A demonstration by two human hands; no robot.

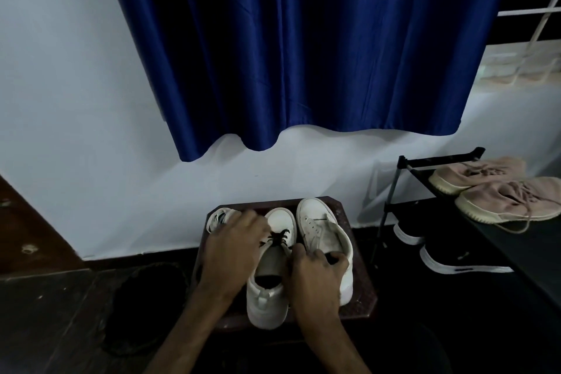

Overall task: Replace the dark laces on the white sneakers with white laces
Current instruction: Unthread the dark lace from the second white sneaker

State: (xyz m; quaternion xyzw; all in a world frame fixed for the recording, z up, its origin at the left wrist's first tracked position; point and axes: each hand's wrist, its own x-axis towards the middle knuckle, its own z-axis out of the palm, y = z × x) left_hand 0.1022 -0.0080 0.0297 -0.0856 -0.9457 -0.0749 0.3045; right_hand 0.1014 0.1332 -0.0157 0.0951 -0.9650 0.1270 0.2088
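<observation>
Two white sneakers stand side by side on a small dark stool [359,297]. The left sneaker [268,297] still carries a dark lace [277,238] over its tongue. The right sneaker [318,228] shows bare eyelets with no lace. My left hand [233,246] lies against the left sneaker's side, its fingertips at the dark lace. My right hand [315,273] rests between the two shoes, its fingers hooked over the right sneaker's collar. A bundle of white laces [219,217] lies at the stool's back left corner, partly hidden behind my left hand.
A black shoe rack [403,167] stands to the right with a pair of pink sneakers [498,191] on top and black shoes [455,261] below. A blue curtain [303,55] hangs on the white wall behind. A dark mat [145,307] lies on the floor at left.
</observation>
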